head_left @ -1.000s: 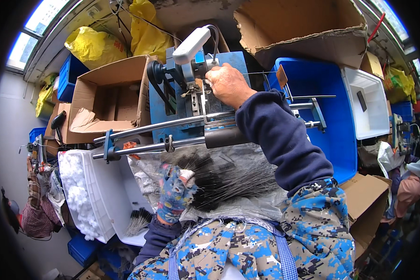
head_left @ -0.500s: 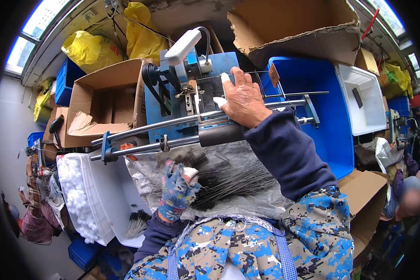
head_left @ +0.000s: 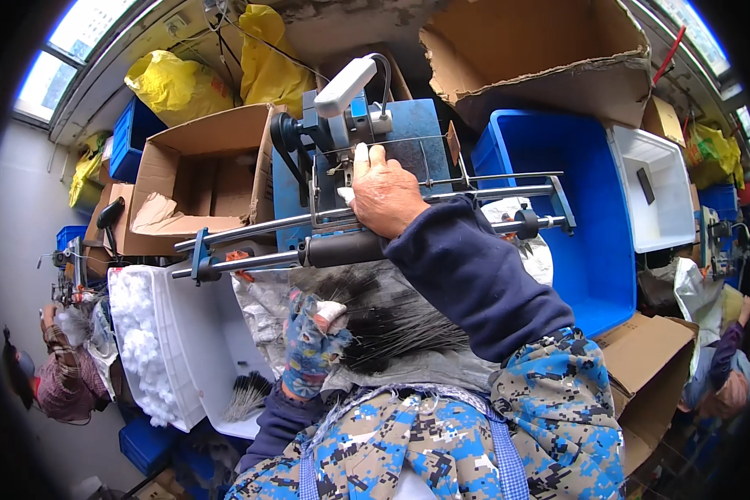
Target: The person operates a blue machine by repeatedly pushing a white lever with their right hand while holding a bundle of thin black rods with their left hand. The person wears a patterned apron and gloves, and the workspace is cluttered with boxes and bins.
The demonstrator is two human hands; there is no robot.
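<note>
Yellow bags (head_left: 179,88) behind cardboard box (head_left: 207,177); window (head_left: 87,27) upper left.

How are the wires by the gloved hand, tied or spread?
Spread: the wires fan out loosely on the pale sheet, beside the left hand.

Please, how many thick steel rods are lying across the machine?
2: the far rod, and the near rod, closer to the person, with a dark tube around it. The right arm hides part of both.

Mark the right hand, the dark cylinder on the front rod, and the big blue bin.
Right hand (head_left: 386,195), head view: its back.
Dark cylinder (head_left: 344,249), head view: middle of its side.
Big blue bin (head_left: 575,146), head view: bare inside.
</note>
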